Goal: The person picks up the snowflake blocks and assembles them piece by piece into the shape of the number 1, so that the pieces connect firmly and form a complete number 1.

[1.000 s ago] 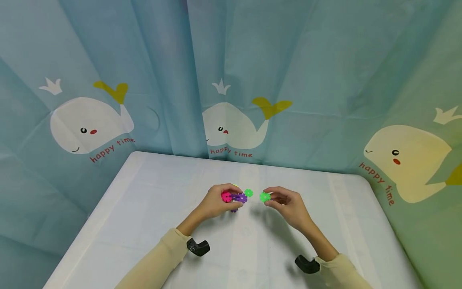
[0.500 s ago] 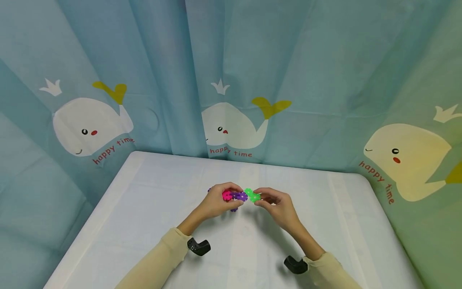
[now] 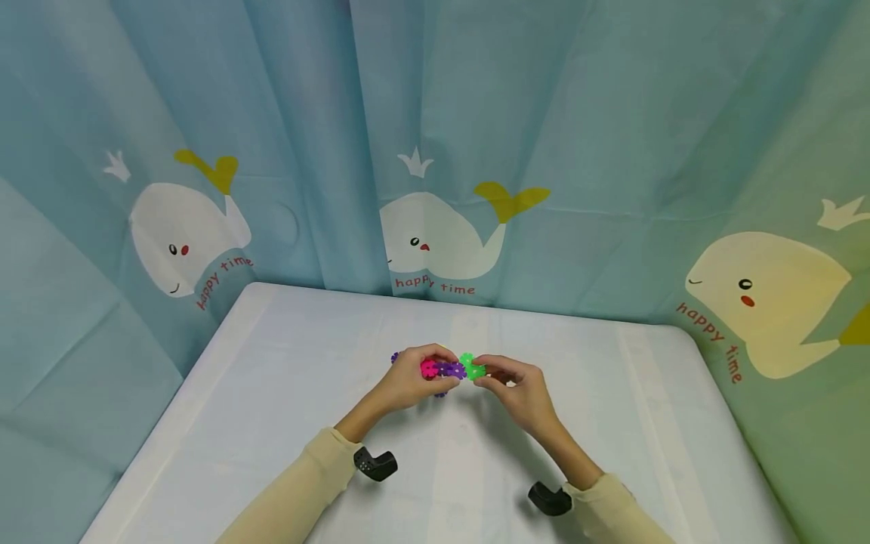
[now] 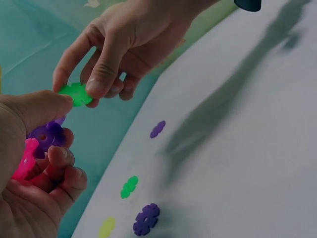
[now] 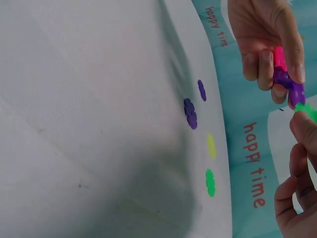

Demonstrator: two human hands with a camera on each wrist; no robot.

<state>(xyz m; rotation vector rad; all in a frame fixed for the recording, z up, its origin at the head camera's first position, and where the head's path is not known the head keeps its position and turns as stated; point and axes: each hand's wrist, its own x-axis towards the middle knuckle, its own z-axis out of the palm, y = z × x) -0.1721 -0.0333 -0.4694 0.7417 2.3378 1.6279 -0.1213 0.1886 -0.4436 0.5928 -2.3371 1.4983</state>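
Flower-shaped plastic snowflake discs are in both hands, above the white table. My left hand (image 3: 408, 380) holds a joined pink disc (image 3: 429, 369) and purple discs (image 3: 456, 370) between thumb and fingers. From the right, my right hand (image 3: 525, 393) pinches a bright green disc (image 4: 76, 94) between thumb and forefinger. In the right wrist view, the green disc's edge meets the end of the purple piece (image 5: 296, 94); whether it sits in a slot I cannot tell. The left thumb covers part of this contact in the left wrist view.
Loose discs lie on the table (image 3: 326, 332) beneath and behind the hands: a green one (image 4: 129, 187), a yellow one (image 4: 107, 227), a dark purple one (image 4: 146, 219) and another purple one (image 4: 157, 129). A blue whale-print curtain (image 3: 584, 249) hangs behind the table.
My right hand has moved left with the green disc, from a gap away up to the purple piece. The left hand has stayed nearly still, holding the pink and purple discs.
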